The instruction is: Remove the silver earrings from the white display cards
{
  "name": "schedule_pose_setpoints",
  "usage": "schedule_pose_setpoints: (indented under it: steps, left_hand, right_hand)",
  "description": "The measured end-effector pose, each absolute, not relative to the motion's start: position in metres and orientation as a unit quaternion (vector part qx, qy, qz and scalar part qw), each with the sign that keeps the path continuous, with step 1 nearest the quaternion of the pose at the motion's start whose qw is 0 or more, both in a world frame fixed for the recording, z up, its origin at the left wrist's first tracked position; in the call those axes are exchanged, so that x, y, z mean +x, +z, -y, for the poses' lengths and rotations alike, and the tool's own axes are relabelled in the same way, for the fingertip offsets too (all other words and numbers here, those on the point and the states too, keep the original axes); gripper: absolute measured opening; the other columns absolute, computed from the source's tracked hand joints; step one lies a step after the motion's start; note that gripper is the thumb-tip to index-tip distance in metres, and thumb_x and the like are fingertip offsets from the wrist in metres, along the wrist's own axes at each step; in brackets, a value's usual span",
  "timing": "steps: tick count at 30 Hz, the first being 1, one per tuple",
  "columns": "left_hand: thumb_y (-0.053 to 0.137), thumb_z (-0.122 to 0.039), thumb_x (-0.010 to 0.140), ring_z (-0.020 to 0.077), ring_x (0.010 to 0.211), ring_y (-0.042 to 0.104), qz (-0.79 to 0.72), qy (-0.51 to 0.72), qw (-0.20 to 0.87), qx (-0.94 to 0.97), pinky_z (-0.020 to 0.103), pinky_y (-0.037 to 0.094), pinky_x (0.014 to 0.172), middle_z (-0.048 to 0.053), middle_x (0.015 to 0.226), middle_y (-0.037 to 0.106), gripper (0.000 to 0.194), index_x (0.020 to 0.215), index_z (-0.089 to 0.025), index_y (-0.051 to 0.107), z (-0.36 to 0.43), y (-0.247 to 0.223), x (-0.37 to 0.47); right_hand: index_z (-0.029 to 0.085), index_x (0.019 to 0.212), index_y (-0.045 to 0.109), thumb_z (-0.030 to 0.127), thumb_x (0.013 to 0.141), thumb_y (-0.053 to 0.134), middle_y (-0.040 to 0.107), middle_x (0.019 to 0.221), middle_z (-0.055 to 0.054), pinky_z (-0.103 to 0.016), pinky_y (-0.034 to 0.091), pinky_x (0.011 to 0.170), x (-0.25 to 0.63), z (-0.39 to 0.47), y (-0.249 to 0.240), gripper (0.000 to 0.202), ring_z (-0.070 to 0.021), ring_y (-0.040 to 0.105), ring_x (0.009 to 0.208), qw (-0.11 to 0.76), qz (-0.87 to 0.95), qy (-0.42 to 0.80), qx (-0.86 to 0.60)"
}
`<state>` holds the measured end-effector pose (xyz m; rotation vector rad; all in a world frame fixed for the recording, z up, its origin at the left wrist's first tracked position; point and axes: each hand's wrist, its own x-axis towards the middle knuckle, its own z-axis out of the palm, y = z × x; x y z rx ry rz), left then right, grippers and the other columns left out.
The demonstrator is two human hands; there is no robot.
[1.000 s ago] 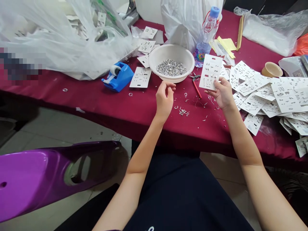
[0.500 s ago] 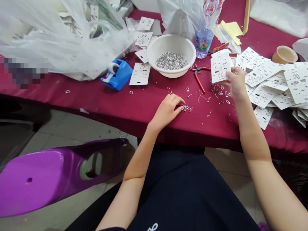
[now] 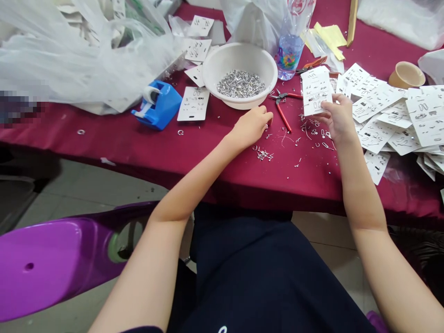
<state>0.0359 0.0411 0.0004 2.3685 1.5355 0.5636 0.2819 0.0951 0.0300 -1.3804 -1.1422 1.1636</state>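
My right hand pinches a white earring card by its lower right corner and holds it upright over the table. Small metal pieces are mounted on its printed face. My left hand is over the tabletop, just in front of the white bowl of small metal parts. Its thumb and fingertips come together at loose bits; whatever is between them is too small to make out. Below that hand lies a little heap of metal pieces. Red-handled pliers rest between the two hands.
Many filled earring cards are piled on the right, near a tan cup. A plastic bottle stands behind the bowl. To the left are a blue tape dispenser and plastic bags. A purple stool is below.
My left hand has left the small heap of metal pieces and moved forward and right, toward the bowl's front side. My right hand still holds the card, nearly unmoved. The view has shifted slightly.
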Motion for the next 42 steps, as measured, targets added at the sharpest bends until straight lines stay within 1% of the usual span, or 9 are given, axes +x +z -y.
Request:
schedule_pose_setpoints:
  steps: [5, 8, 12, 16, 21, 27, 32, 39, 42]
  left_hand:
    - [0.057, -0.004, 0.081, 0.0294, 0.1, 0.059, -0.525, 0.219, 0.159, 0.807, 0.051, 0.047, 0.101, 0.01, 0.093, 0.059, 0.012, 0.086, -0.015, 0.057, -0.051, -0.017, 0.031]
    - [0.062, -0.006, 0.081, 0.029, 0.102, 0.058, -0.524, 0.225, 0.185, 0.8, 0.05, 0.046, 0.102, 0.009, 0.093, 0.058, 0.015, 0.081, -0.017, 0.052, -0.05, -0.016, 0.024]
    - [0.058, -0.006, 0.085, 0.0237, 0.093, 0.059, -0.538, 0.25, 0.213, 0.776, 0.042, 0.049, 0.093, 0.007, 0.092, 0.059, 0.015, 0.084, -0.018, 0.05, -0.031, 0.002, 0.016]
    - [0.056, -0.01, 0.09, 0.0184, 0.089, 0.06, -0.546, 0.321, 0.223, 0.741, 0.034, 0.05, 0.086, 0.005, 0.093, 0.061, 0.01, 0.096, -0.018, 0.056, 0.012, 0.016, 0.01]
    - [0.055, -0.014, 0.093, 0.0215, 0.099, 0.056, -0.552, 0.234, 0.186, 0.778, 0.039, 0.048, 0.097, 0.006, 0.095, 0.06, 0.019, 0.11, -0.02, 0.063, 0.048, 0.007, 0.004]
    - [0.058, -0.012, 0.091, 0.0214, 0.096, 0.056, -0.553, 0.206, 0.208, 0.78, 0.037, 0.048, 0.094, 0.006, 0.092, 0.059, 0.006, 0.092, -0.018, 0.06, 0.04, 0.002, 0.005]
    - [0.056, -0.012, 0.089, 0.021, 0.089, 0.054, -0.546, 0.176, 0.225, 0.788, 0.037, 0.047, 0.088, 0.006, 0.089, 0.057, 0.011, 0.083, -0.019, 0.052, 0.029, 0.004, 0.008]
    - [0.051, -0.011, 0.091, 0.0197, 0.086, 0.054, -0.521, 0.175, 0.242, 0.8, 0.037, 0.046, 0.089, 0.004, 0.089, 0.057, 0.01, 0.095, -0.019, 0.053, 0.036, 0.009, 0.013]
    - [0.051, -0.011, 0.091, 0.0203, 0.087, 0.054, -0.52, 0.172, 0.238, 0.802, 0.036, 0.046, 0.087, 0.005, 0.09, 0.057, 0.01, 0.093, -0.02, 0.053, 0.037, 0.009, 0.014]
  right_hand:
    - [0.024, 0.091, 0.045, 0.012, 0.07, 0.056, 0.067, 0.097, -0.004, -0.043, 0.065, 0.079, 0.283, -0.098, 0.027, 0.027, -0.0209, 0.071, 0.091, 0.466, 0.488, 0.476, -0.564]
    - [0.024, 0.091, 0.044, 0.01, 0.071, 0.055, 0.068, 0.098, -0.003, -0.043, 0.065, 0.079, 0.279, -0.094, 0.029, 0.026, -0.0208, 0.071, 0.092, 0.469, 0.48, 0.478, -0.567]
    - [0.023, 0.091, 0.045, 0.008, 0.072, 0.054, 0.069, 0.097, -0.004, -0.044, 0.065, 0.078, 0.273, -0.089, 0.033, 0.027, -0.0216, 0.072, 0.091, 0.469, 0.474, 0.48, -0.57]
    - [0.022, 0.093, 0.046, 0.007, 0.072, 0.055, 0.068, 0.099, -0.005, -0.046, 0.064, 0.079, 0.272, -0.088, 0.033, 0.027, -0.0223, 0.072, 0.089, 0.471, 0.478, 0.479, -0.565]
    - [0.022, 0.092, 0.048, 0.007, 0.072, 0.055, 0.066, 0.096, -0.005, -0.047, 0.064, 0.081, 0.273, -0.091, 0.029, 0.026, -0.0217, 0.071, 0.088, 0.466, 0.471, 0.491, -0.564]
    - [0.021, 0.091, 0.049, 0.005, 0.071, 0.054, 0.064, 0.093, -0.005, -0.049, 0.063, 0.083, 0.273, -0.092, 0.025, 0.027, -0.0184, 0.069, 0.08, 0.47, 0.471, 0.498, -0.556]
    - [0.022, 0.09, 0.049, 0.006, 0.072, 0.054, 0.064, 0.09, -0.003, -0.045, 0.064, 0.081, 0.273, -0.092, 0.026, 0.025, -0.0162, 0.067, 0.077, 0.471, 0.467, 0.494, -0.562]
    - [0.023, 0.092, 0.048, 0.007, 0.073, 0.055, 0.066, 0.095, -0.005, -0.047, 0.063, 0.079, 0.273, -0.091, 0.027, 0.026, -0.0215, 0.071, 0.085, 0.463, 0.474, 0.484, -0.572]
    - [0.023, 0.093, 0.048, 0.008, 0.073, 0.055, 0.066, 0.097, -0.005, -0.047, 0.063, 0.078, 0.274, -0.09, 0.026, 0.026, -0.0219, 0.071, 0.084, 0.46, 0.485, 0.482, -0.567]
